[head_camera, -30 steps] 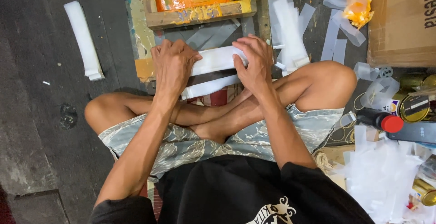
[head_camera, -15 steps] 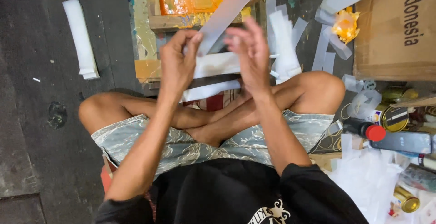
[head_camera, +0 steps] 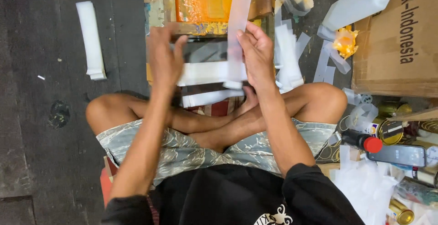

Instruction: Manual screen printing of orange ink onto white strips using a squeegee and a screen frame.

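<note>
- Head view: right hand (head_camera: 258,54) pinched a translucent white strip (head_camera: 238,24), holding it upright.
- Left hand (head_camera: 165,58) hovered beside it, fingers loose, grasping nothing.
- White stack (head_camera: 205,73) lay below.

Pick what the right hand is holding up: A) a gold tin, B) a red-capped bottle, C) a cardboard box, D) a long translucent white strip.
D: the right hand pinches a long translucent white strip that stands upright before the orange frame.
</note>
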